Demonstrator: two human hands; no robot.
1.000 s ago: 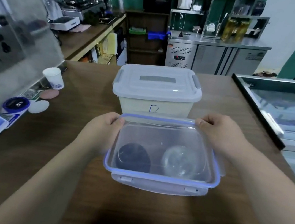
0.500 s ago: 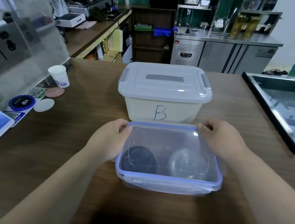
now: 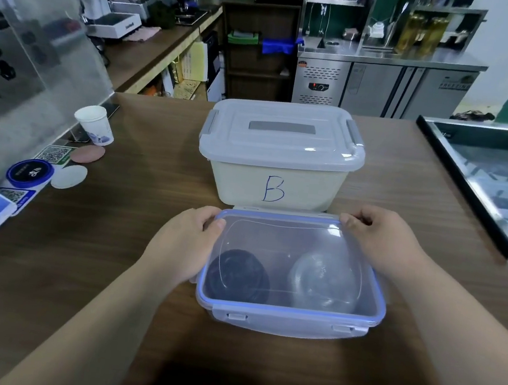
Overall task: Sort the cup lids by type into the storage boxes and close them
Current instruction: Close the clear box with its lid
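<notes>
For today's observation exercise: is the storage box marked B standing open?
No, the grey lid sits flat across the top of the box marked B, covering it.

On the brown wooden counter point(image 3: 102, 269), the clear rectangular plastic box point(image 3: 369, 291) sat nearest the person, with the white plastic storage box marked B point(image 3: 275, 188) directly behind it, almost touching. The clear blue-rimmed plastic lid point(image 3: 291, 238) lay on top of the near box. Inside, the black round cup lid point(image 3: 237, 275) lay at the left and the clear domed cup lid point(image 3: 325, 281) at the right. The left hand point(image 3: 185, 244) gripped the lid's far-left corner, the right hand point(image 3: 381, 240) its far-right corner. Well to the left stood a white paper cup point(image 3: 94, 124), with a pink round coaster point(image 3: 88, 153) and a white round coaster point(image 3: 69, 176) in front of it.
</notes>
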